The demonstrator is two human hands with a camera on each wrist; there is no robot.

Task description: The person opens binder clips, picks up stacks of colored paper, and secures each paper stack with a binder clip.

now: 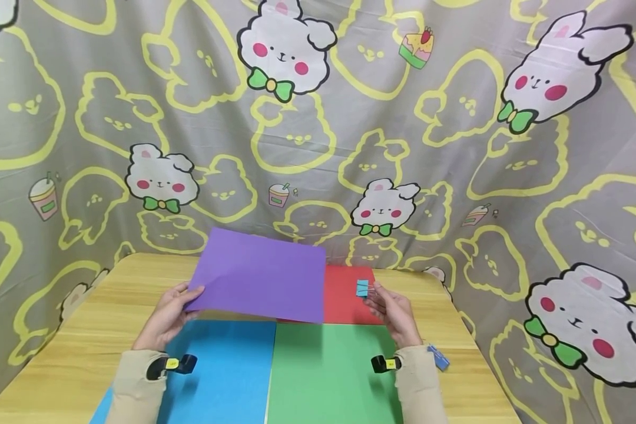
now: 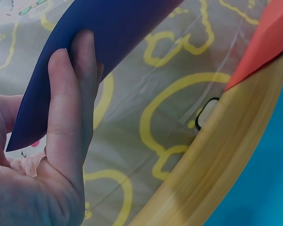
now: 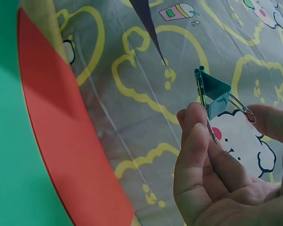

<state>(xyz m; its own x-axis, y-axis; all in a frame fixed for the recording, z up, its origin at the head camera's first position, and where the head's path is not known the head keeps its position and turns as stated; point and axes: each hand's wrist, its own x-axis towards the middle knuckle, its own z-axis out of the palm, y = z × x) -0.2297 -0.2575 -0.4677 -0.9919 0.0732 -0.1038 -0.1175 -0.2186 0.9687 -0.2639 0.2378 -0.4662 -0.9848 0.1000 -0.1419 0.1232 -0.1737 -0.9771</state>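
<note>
My left hand (image 1: 166,315) grips a purple sheet (image 1: 259,277) at its left edge, thumb on top and fingers beneath. The sheet is raised and tilted above the table, its right part overlapping a red sheet (image 1: 350,294) in the head view. In the left wrist view the purple sheet (image 2: 118,35) bends slightly over the straight fingers (image 2: 63,108). My right hand (image 1: 394,312) pinches a teal binder clip (image 1: 363,288) by its wire handles, thumb on one and fingers on the other. The clip (image 3: 214,92) is held just right of the purple sheet, apart from it.
A blue sheet (image 1: 222,365) and a green sheet (image 1: 328,371) lie side by side on the wooden table (image 1: 74,330), in front of the red one. A small blue object (image 1: 438,357) lies beside the right wrist. A patterned curtain (image 1: 307,147) hangs behind.
</note>
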